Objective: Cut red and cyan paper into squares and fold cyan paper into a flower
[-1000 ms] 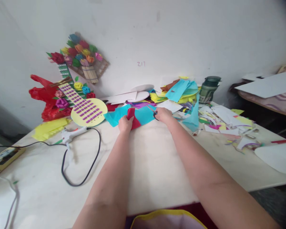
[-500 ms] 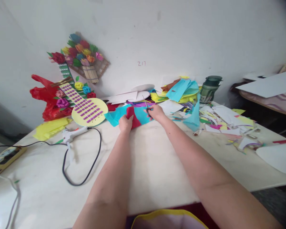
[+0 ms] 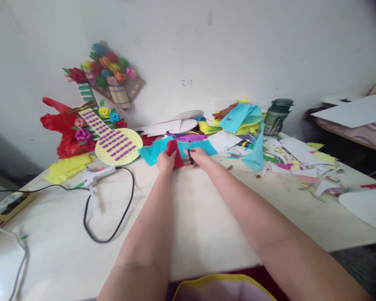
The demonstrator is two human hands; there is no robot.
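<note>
My left hand is closed on a folded piece of red paper, thumb on top. My right hand grips a pair of scissors with dark handles, the blades pointing away from me, just right of the red paper. Beneath and behind both hands lies turquoise paper, spread on the white table. Whether the blades touch any paper is too small to tell.
A cream paper guitar and a white glue gun with a looping black cord are on the left. Coloured paper is piled at the back, beside a green bottle. Paper scraps litter the right side.
My right hand and the scissors have moved left and slightly toward me, closer to the red paper. My left hand keeps its grip with almost no motion.
</note>
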